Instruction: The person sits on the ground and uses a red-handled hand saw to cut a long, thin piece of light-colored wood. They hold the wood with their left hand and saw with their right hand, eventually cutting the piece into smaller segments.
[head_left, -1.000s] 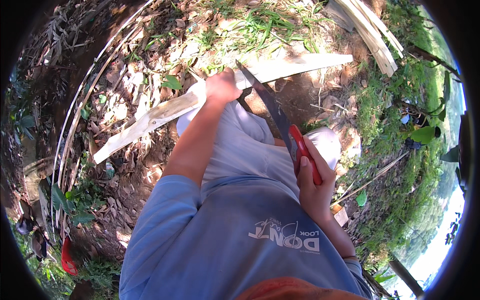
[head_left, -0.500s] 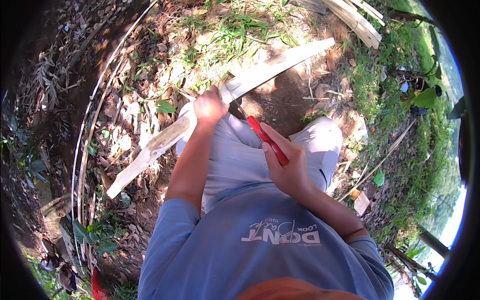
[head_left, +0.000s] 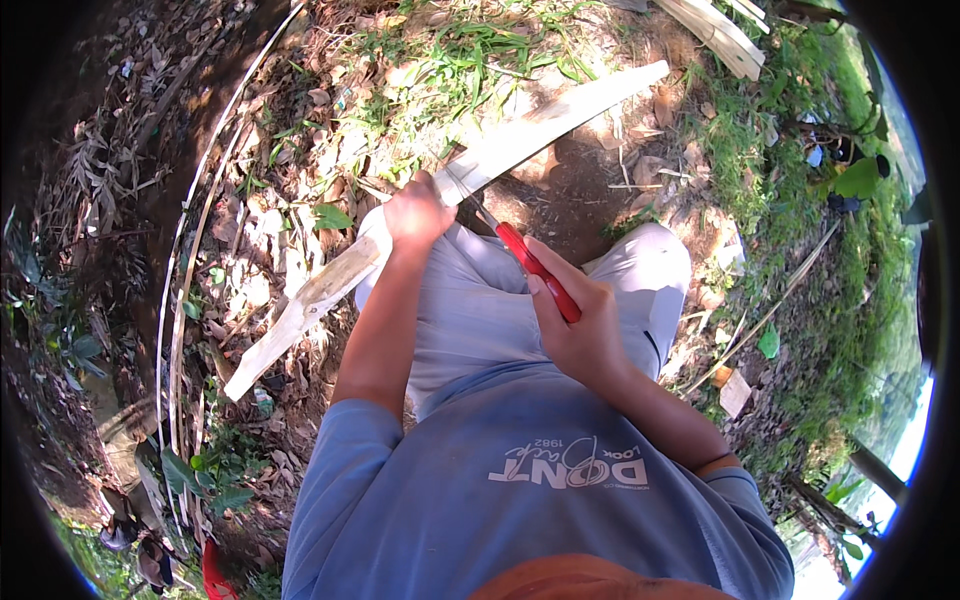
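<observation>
A long pale plank slants across my lap, its near end down at the left and its far end up at the right. My left hand is closed around it near the middle. In my right hand is a red-handled cutting tool, gripped with the fingers wrapped round its handle. Its thin dark blade reaches up-left to the plank, just right of my left hand. The blade is seen nearly edge-on, so I cannot tell whether it is a saw or a knife. Dark lines cross the wood there.
Split wood pieces lie at the far right. Long thin strips curve along the left. Dry leaves and grass cover the ground around my knees. At the lower left is a red object; a thin stick lies at the right.
The plank's far end has risen slightly and its near end has shifted a little to the right. My right hand and the tool have moved slightly up and right. Both grips stay the same.
</observation>
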